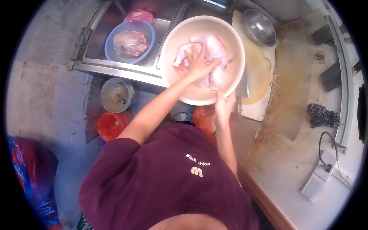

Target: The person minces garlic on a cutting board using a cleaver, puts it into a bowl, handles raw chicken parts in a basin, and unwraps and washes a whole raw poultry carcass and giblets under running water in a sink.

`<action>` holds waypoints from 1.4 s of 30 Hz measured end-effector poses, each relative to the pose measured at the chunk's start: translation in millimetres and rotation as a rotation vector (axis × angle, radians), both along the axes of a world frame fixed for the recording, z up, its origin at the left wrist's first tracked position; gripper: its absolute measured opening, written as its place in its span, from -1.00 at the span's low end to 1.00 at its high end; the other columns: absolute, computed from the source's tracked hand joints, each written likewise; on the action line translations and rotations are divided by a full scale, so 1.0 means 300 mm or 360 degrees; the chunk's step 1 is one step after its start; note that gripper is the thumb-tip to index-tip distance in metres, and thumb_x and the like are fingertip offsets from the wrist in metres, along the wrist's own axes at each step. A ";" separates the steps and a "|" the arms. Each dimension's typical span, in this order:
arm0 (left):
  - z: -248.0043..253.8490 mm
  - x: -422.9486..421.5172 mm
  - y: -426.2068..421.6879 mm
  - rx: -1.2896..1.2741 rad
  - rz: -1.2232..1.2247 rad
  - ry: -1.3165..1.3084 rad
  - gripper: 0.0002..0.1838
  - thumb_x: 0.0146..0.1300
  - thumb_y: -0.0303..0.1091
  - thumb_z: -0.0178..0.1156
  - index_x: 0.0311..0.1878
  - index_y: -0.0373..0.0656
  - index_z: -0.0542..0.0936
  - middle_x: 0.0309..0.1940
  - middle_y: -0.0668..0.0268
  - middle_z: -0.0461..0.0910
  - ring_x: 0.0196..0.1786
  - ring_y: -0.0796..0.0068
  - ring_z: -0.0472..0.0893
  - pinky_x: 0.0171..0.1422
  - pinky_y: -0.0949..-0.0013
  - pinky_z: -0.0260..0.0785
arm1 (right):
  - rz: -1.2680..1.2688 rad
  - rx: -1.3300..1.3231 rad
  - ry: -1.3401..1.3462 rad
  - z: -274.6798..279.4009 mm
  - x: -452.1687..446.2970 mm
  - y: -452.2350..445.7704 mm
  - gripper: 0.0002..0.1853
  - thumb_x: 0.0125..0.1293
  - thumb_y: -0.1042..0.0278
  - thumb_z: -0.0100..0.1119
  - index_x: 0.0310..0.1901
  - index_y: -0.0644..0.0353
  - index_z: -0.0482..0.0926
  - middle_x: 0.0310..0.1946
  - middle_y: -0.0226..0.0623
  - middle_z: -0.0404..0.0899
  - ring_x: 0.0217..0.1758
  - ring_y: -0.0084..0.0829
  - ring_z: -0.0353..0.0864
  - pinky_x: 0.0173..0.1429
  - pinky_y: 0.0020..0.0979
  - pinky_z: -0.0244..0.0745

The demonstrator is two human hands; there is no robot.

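Note:
A large cream bowl (170, 79) holds several pieces of pale pink raw meat (218, 78), which look like poultry. My left hand (200, 66) reaches over the near left side of the bowl and lies on the meat with its fingers spread. With my right hand (224, 102) I grip the bowl's near right rim, fingers partly hidden by it. The bowl is over the front edge of a metal sink.
Inside the metal sink (115, 64), a blue basin (152, 40) holds wrapped meat beside a pink bag (140, 16). At right are a round yellowish board (258, 73) and steel bowl (260, 28). Below stand a scrap bucket (111, 96) and red bucket (111, 126).

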State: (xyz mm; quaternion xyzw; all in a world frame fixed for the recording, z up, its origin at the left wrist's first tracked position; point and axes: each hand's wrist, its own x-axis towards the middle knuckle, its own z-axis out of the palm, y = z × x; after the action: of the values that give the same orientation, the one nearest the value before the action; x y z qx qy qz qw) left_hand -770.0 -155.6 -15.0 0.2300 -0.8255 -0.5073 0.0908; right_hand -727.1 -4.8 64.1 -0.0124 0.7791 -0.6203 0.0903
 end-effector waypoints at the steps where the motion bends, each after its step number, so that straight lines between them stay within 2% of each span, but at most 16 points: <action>1: 0.015 -0.024 0.018 0.0040 0.0019 0.0078 0.13 0.05 0.36 0.08 0.41 -0.31 -0.13 0.35 -0.37 -0.35 0.41 -0.21 -0.57 0.39 -0.09 -0.76 | 0.0004 0.0153 0.0122 0.046 0.001 -0.015 -0.57 0.03 0.59 -0.02 0.02 0.43 0.37 -0.44 -0.23 0.45 -0.40 -0.50 0.46 -0.24 -0.42 0.40; 2: 0.029 -0.047 0.038 0.0082 0.0038 0.0151 0.10 0.09 0.33 0.05 0.40 -0.35 -0.14 0.36 -0.36 -0.33 0.42 -0.18 -0.55 0.39 -0.06 -0.78 | -0.0020 0.0204 0.0169 0.094 0.005 -0.037 -0.45 0.01 0.58 -0.03 0.15 0.42 0.31 -0.46 -0.17 0.45 -0.40 -0.50 0.46 -0.24 -0.38 0.40; 4: 0.040 -0.098 0.074 0.0202 0.0110 0.0214 0.06 0.17 0.28 -0.01 0.39 -0.39 -0.20 0.37 -0.33 -0.29 0.44 -0.15 -0.53 0.39 -0.03 -0.81 | -0.0026 0.0398 0.0292 0.177 -0.002 -0.077 -0.38 0.02 0.58 -0.05 0.22 0.41 0.24 -0.37 -0.04 0.51 -0.34 -0.37 0.53 -0.17 -0.34 0.42; 8: 0.051 -0.175 0.083 0.0475 0.0137 0.0250 -0.01 0.25 0.20 -0.08 0.39 -0.39 -0.29 0.41 -0.19 -0.31 0.44 -0.15 -0.51 0.41 -0.01 -0.78 | 0.0075 0.0745 0.0732 0.181 -0.057 -0.124 -0.30 0.02 0.59 -0.08 0.32 0.31 0.15 -0.08 0.31 0.46 -0.07 -0.02 0.57 -0.03 -0.21 0.43; 11: 0.120 -0.187 0.067 0.0802 0.0209 0.0212 -0.02 0.26 0.17 -0.08 0.39 -0.37 -0.32 0.42 -0.14 -0.37 0.45 -0.14 -0.49 0.44 0.01 -0.70 | 0.0146 0.0878 0.0837 0.186 -0.072 -0.157 -0.31 0.04 0.60 -0.07 0.32 0.24 0.17 0.09 0.43 0.29 0.12 0.19 0.40 0.04 -0.14 0.40; 14: 0.130 -0.202 0.045 0.0950 0.0239 0.0344 -0.01 0.18 0.24 -0.03 0.44 -0.03 -0.34 0.42 -0.12 -0.44 0.39 -0.28 -0.61 0.42 -0.13 -0.65 | 0.0174 0.1002 0.0769 0.223 -0.062 -0.188 -0.32 0.07 0.60 -0.05 0.32 0.19 0.18 0.13 0.44 0.23 0.16 0.27 0.31 0.06 -0.13 0.39; 17: 0.039 -0.271 0.069 0.0692 0.0259 0.0548 -0.02 0.20 0.20 -0.05 0.43 -0.09 -0.35 0.42 -0.11 -0.44 0.40 -0.26 -0.60 0.43 -0.08 -0.66 | 0.0197 0.1157 0.0910 0.257 -0.048 -0.224 -0.35 0.09 0.59 -0.02 0.31 0.18 0.22 0.12 0.46 0.22 0.16 0.28 0.31 0.09 -0.13 0.38; 20: 0.018 -0.306 0.055 0.0470 0.0164 0.0621 -0.02 0.22 0.18 -0.07 0.42 -0.19 -0.37 0.41 -0.13 -0.45 0.41 -0.23 -0.58 0.45 -0.03 -0.64 | 0.0231 0.1250 0.1286 0.270 -0.047 -0.238 -0.37 0.09 0.59 -0.01 0.29 0.15 0.26 0.11 0.50 0.21 0.14 0.29 0.34 0.05 -0.10 0.40; 23: 0.034 -0.319 0.059 0.0453 0.0119 0.0642 -0.01 0.22 0.18 -0.07 0.41 -0.22 -0.38 0.41 -0.14 -0.45 0.41 -0.23 -0.57 0.45 -0.04 -0.63 | 0.0194 0.1425 0.1310 0.294 -0.026 -0.248 -0.33 0.04 0.70 -0.02 0.28 0.20 0.25 0.17 0.19 0.31 0.17 0.13 0.39 0.09 -0.18 0.39; 26: 0.063 -0.330 0.072 0.0443 0.0124 0.0687 0.01 0.21 0.19 -0.06 0.41 -0.21 -0.38 0.41 -0.16 -0.46 0.40 -0.25 -0.58 0.44 -0.07 -0.63 | 0.0159 0.1455 0.1438 0.321 -0.005 -0.264 -0.37 0.05 0.68 0.00 0.26 0.23 0.28 0.13 0.31 0.30 0.16 0.12 0.39 0.11 -0.19 0.39; 29: 0.084 -0.326 0.075 0.0437 0.0130 0.0711 0.02 0.20 0.20 -0.05 0.41 -0.20 -0.38 0.40 -0.17 -0.46 0.39 -0.26 -0.58 0.43 -0.10 -0.62 | 0.0165 0.1387 0.1613 0.329 -0.010 -0.255 -0.42 0.08 0.56 0.07 0.22 0.09 0.37 0.11 0.47 0.23 0.06 0.20 0.45 -0.18 -0.20 0.53; 32: 0.100 -0.324 0.085 0.0442 0.0127 0.0736 0.03 0.19 0.22 -0.04 0.41 -0.20 -0.38 0.40 -0.18 -0.46 0.39 -0.28 -0.59 0.42 -0.13 -0.61 | 0.0144 0.1404 0.1732 0.343 -0.005 -0.255 -0.46 0.11 0.51 0.11 0.20 0.09 0.39 0.10 0.48 0.25 0.05 0.19 0.47 -0.24 -0.22 0.55; 35: 0.111 -0.328 0.092 0.0455 0.0129 0.0753 0.04 0.17 0.23 -0.03 0.42 -0.19 -0.38 0.40 -0.20 -0.47 0.38 -0.29 -0.59 0.41 -0.16 -0.61 | 0.0159 0.1445 0.1669 0.367 0.020 -0.253 -0.42 0.08 0.65 0.01 0.22 0.21 0.35 0.09 0.35 0.32 0.13 0.13 0.42 0.04 -0.20 0.45; 38: 0.123 -0.335 0.096 0.0473 0.0132 0.0800 0.06 0.16 0.24 -0.01 0.42 -0.18 -0.38 0.39 -0.21 -0.47 0.38 -0.31 -0.60 0.40 -0.19 -0.60 | 0.0157 0.1450 0.1762 0.375 0.024 -0.249 -0.42 0.07 0.65 0.01 0.21 0.22 0.36 0.07 0.36 0.35 0.11 0.14 0.44 0.02 -0.20 0.46; 41: 0.195 -0.294 0.054 0.0553 0.0162 0.0868 0.07 0.15 0.26 0.00 0.42 -0.17 -0.38 0.39 -0.22 -0.48 0.37 -0.32 -0.61 0.39 -0.22 -0.60 | 0.0125 0.1217 0.1658 0.376 0.003 -0.222 -0.50 0.11 0.55 0.06 0.16 0.21 0.41 0.10 0.36 0.31 0.01 0.07 0.54 -0.10 -0.22 0.51; 42: 0.279 -0.243 0.020 0.0655 0.0202 0.0794 0.08 0.15 0.26 0.00 0.42 -0.17 -0.37 0.39 -0.23 -0.48 0.37 -0.33 -0.61 0.39 -0.23 -0.60 | 0.0067 0.0942 0.1308 0.373 -0.010 -0.206 -0.50 0.11 0.57 0.04 0.16 0.25 0.40 0.08 0.29 0.34 -0.02 -0.02 0.55 -0.08 -0.25 0.50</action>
State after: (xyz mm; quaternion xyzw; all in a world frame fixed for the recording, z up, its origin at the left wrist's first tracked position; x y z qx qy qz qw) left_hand -842.9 -149.5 68.6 0.1633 -0.6419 -0.6976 0.2732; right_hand -730.2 -66.5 175.9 -0.2451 0.8922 -0.3149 -0.2116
